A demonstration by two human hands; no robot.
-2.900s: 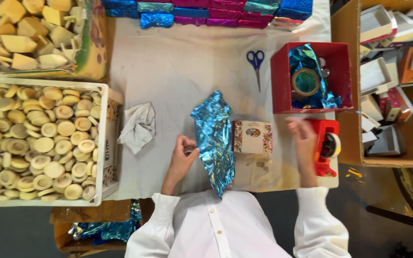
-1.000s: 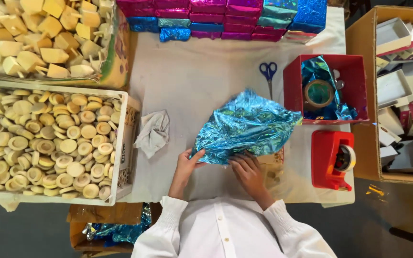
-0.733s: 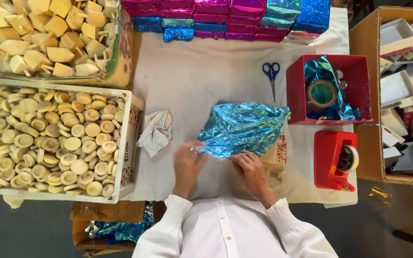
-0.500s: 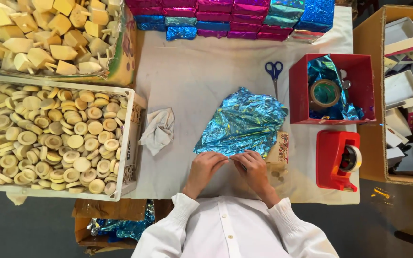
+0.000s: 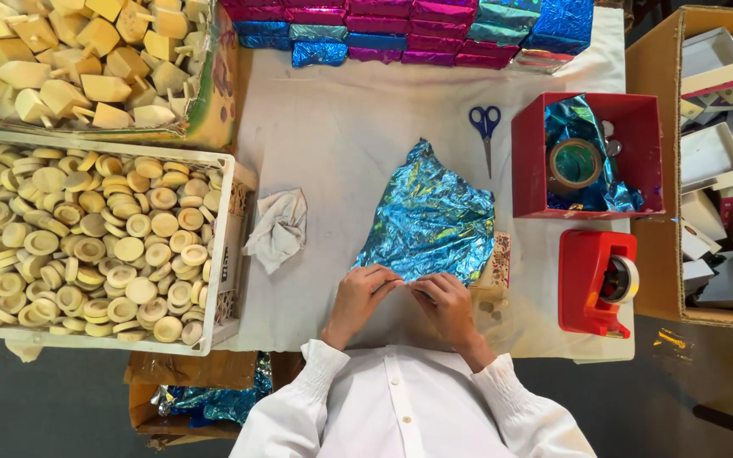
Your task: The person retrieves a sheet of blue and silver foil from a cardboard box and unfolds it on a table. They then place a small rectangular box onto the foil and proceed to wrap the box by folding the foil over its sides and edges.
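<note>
While both hands pinch its near edge, the blue foil sheet (image 5: 431,222) lies spread on the white tabletop (image 5: 358,110), close to the near edge. A short while ago the left hand (image 5: 358,294) and the right hand (image 5: 444,304) were apart at the sheet's two near corners; now they have come together in the middle, fingers closed on the foil edge. The small printed box (image 5: 499,263) that stood bare earlier is now mostly hidden under the sheet, so the wrapping looks just started. A crumpled white cloth (image 5: 278,229) sits near the left hand, beside the crate of round wooden pieces (image 5: 78,242) at the left edge. Scissors (image 5: 485,127) lie farther back. A red tape dispenser (image 5: 595,280) and a red tray (image 5: 587,153) stand along the right edge. Bare tabletop shows beyond the sheet, up to the shiny wrapped boxes (image 5: 400,34) at the far edge
</note>
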